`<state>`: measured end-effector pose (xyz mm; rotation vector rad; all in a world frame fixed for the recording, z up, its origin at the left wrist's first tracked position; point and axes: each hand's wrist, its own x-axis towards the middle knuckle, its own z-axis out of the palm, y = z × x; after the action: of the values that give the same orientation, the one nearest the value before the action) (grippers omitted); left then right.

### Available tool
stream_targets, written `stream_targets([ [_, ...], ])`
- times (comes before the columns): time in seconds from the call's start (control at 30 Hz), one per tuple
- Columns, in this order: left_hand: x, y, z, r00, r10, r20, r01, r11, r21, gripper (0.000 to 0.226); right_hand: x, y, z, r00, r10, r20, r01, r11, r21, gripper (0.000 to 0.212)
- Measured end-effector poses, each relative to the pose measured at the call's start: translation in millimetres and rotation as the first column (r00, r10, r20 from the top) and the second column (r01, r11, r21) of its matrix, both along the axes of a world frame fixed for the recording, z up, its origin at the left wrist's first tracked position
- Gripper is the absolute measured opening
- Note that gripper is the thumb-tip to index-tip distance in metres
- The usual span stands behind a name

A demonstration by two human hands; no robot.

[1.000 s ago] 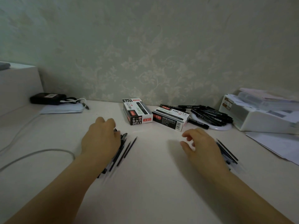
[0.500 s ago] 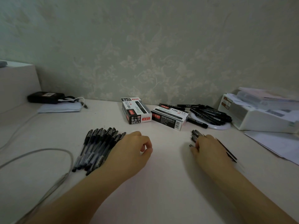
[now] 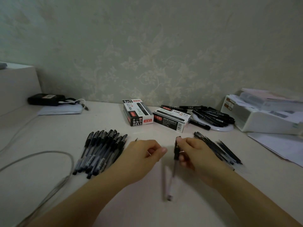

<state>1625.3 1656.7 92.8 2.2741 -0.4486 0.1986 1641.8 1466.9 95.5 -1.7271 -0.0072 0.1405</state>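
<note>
Right hand (image 3: 195,154) fingers grip the pen (image 3: 176,149) by its black end, left hand (image 3: 141,155) pinches a blurry thin refill (image 3: 163,177). I'd line them up slowly before pushing in.

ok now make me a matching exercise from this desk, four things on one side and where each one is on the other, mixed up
Things
1. pen
2. pen pile
3. markers
4. black device

Places
a. on the white plate
b. far left, at the back
c. held in the right hand
d. just left of the left hand

Pairs: 1-c, 2-d, 3-a, 4-b
</note>
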Motion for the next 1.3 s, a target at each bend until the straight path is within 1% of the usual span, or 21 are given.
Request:
stream_targets([
  [0.07, -2, -3, 0, 0.999, -0.023, -0.028, 0.023, 1.000, -0.002, 0.032, -3, 7, -2, 0.996, 0.048, -0.070, -0.033, 0.979, 0.202, 0.027],
  [0.1, -3, -3, 0, 0.999, -0.027, -0.031, 0.028, 1.000, 0.008, 0.032, -4, 10, -4, 0.993, 0.073, -0.092, -0.046, 0.962, 0.271, 0.024],
  [0.17, -3, -3, -1, 0.999, -0.027, -0.041, 0.028, 0.999, 0.016, 0.027, -6, 13, -6, 0.987, 0.124, -0.099, -0.086, 0.943, 0.323, 0.018],
  [0.3, 0, -1, -4, 0.997, -0.041, -0.059, 0.041, 0.999, 0.011, 0.017, -7, 12, -7, 0.989, 0.146, 0.015, -0.146, 0.965, 0.220, 0.013],
  [0.37, 0, -3, -4, 0.999, -0.035, -0.033, 0.037, 0.998, 0.048, 0.016, -7, 12, -6, 0.987, 0.156, 0.039, -0.161, 0.970, 0.180, 0.012],
  [0.5, 0, -4, -2, 0.998, -0.038, 0.053, 0.029, 0.988, 0.149, 0.018, -7, 14, -6, 0.979, 0.188, 0.075, -0.199, 0.963, 0.180, 0.011],
  [0.6, 3, -3, 2, 0.995, -0.032, 0.097, 0.016, 0.987, 0.162, 0.018, -5, 12, -6, 0.975, 0.191, 0.112, -0.210, 0.958, 0.195, 0.011],
  [0.67, 5, -4, 3, 0.993, -0.027, 0.117, 0.010, 0.989, 0.146, 0.018, -4, 10, -5, 0.976, 0.179, 0.120, -0.202, 0.955, 0.217, 0.010],
  [0.73, 5, -4, 2, 0.989, -0.010, 0.147, -0.015, 0.987, 0.163, 0.021, -4, 9, -4, 0.977, 0.173, 0.122, -0.198, 0.950, 0.240, 0.009],
  [0.83, 4, -3, -2, 0.980, 0.030, 0.196, -0.077, 0.969, 0.235, 0.036, -4, 8, -5, 0.981, 0.153, 0.120, -0.179, 0.953, 0.243, 0.009],
  [0.87, 4, -2, -3, 0.979, 0.046, 0.198, -0.096, 0.963, 0.252, 0.040, -3, 8, -6, 0.984, 0.129, 0.120, -0.155, 0.958, 0.243, 0.009],
  [0.9, 4, -1, -3, 0.979, 0.063, 0.194, -0.112, 0.960, 0.255, 0.040, -1, 6, -6, 0.989, 0.089, 0.120, -0.116, 0.963, 0.243, 0.009],
  [0.93, 5, 0, -4, 0.980, 0.078, 0.185, -0.124, 0.961, 0.248, 0.034, 1, 4, -6, 0.992, 0.041, 0.123, -0.069, 0.969, 0.235, 0.008],
  [0.97, 5, 1, -3, 0.981, 0.092, 0.170, -0.131, 0.964, 0.231, 0.028, 3, 2, -6, 0.991, -0.009, 0.137, -0.019, 0.979, 0.205, 0.007],
  [1.0, 5, 2, -3, 0.983, 0.102, 0.150, -0.132, 0.969, 0.209, 0.024, 4, 0, -7, 0.983, -0.053, 0.173, 0.032, 0.992, 0.121, 0.004],
  [1.03, 5, 3, -3, 0.987, 0.103, 0.126, -0.126, 0.974, 0.189, 0.021, 5, -3, -8, 0.969, -0.080, 0.234, 0.088, 0.996, -0.023, 0.001],
  [1.07, 5, 4, -3, 0.990, 0.095, 0.102, -0.112, 0.978, 0.177, 0.018, 6, -6, -9, 0.949, -0.077, 0.306, 0.142, 0.970, -0.196, 0.005],
  [1.1, 5, 4, -3, 0.993, 0.082, 0.086, -0.096, 0.980, 0.175, 0.014, 6, -8, -11, 0.930, -0.042, 0.365, 0.178, 0.921, -0.348, 0.008],
  [1.13, 4, 3, -3, 0.995, 0.067, 0.080, -0.080, 0.980, 0.181, 0.011, 5, -9, -12, 0.916, 0.001, 0.402, 0.196, 0.872, -0.449, 0.010],
  [1.2, 3, 3, -3, 0.995, 0.046, 0.093, -0.064, 0.977, 0.205, 0.007, 5, -10, -14, 0.901, 0.068, 0.428, 0.196, 0.817, -0.542, 0.011],
  [1.3, 3, 3, -2, 0.991, 0.033, 0.132, -0.064, 0.970, 0.233, 0.007, 6, -12, -16, 0.891, 0.109, 0.440, 0.192, 0.788, -0.585, 0.014],
])
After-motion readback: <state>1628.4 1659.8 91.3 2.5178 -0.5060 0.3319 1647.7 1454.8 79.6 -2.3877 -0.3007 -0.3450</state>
